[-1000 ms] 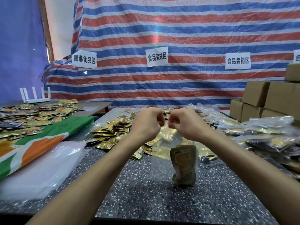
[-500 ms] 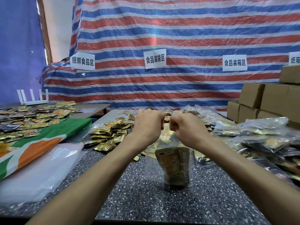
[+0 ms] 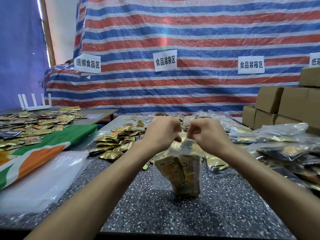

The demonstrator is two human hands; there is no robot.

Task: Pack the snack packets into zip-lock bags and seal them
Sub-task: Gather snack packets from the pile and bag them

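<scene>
Parted slightly, left hand (image 3: 162,134) and right hand (image 3: 206,134) pinch the clear zip-lock bag (image 3: 161,181).

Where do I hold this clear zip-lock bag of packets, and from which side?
Grip the zip-lock bag by its top edge, from above, pinched as the left hand and right hand do: it hangs upright, snack packets sagging at the bottom.

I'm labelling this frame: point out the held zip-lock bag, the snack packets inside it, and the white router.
zip-lock bag (image 3: 159,181), head view, clear lower-left panel.
snack packets (image 3: 171,171), head view, front of left packet.
white router (image 3: 37,107), head view, flat base.
</scene>
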